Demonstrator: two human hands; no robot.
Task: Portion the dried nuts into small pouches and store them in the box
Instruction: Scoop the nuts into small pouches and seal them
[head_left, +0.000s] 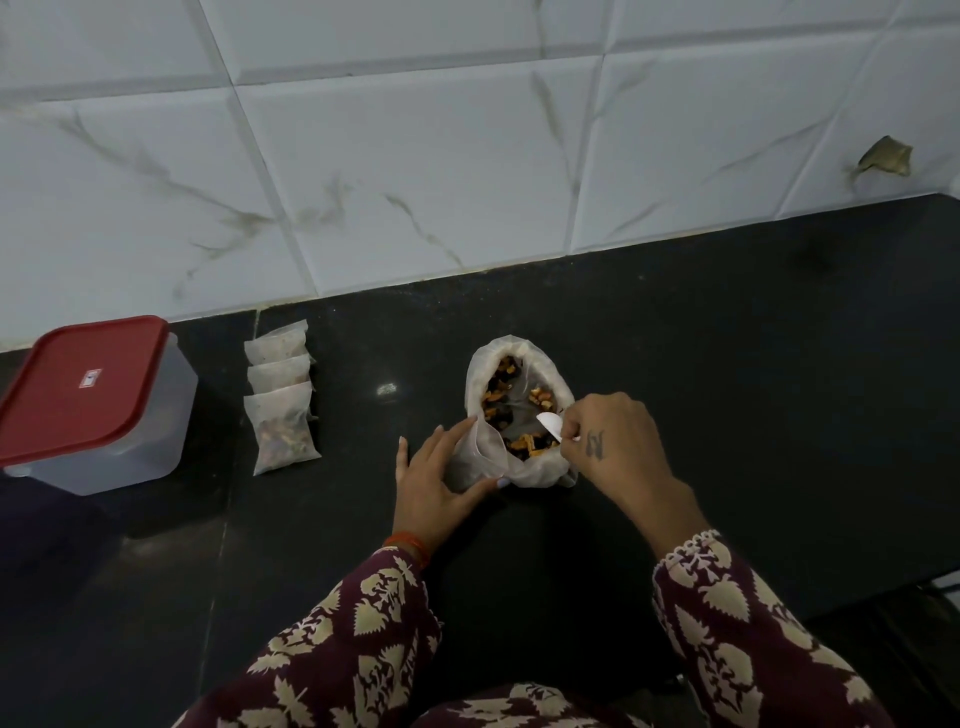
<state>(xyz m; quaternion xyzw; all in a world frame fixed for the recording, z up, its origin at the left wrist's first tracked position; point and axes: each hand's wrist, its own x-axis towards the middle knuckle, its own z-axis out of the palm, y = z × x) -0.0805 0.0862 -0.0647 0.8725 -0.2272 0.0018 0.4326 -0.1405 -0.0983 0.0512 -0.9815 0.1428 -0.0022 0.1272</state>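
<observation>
Nuts (519, 410) sit in open bag (540, 470) at table (727, 364) centre. Left hand (441, 475) pinches small pouch (475, 457) at bag's 8 o'clock edge. Right hand (610, 434) grips white spoon (550, 426), probably plastic, over nuts. Three filled pouches (283, 402) lie at 9 o'clock, beside red-lidded box (98, 405).

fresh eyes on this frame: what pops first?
The open translucent plastic bag of mixed dried nuts at centre of the black stone counter, with the right hand dipping a small white plastic spoon in and the left hand holding a small pouch beside it. Next, the red-lidded clear plastic box at far left, three filled pouches beside it.
</observation>
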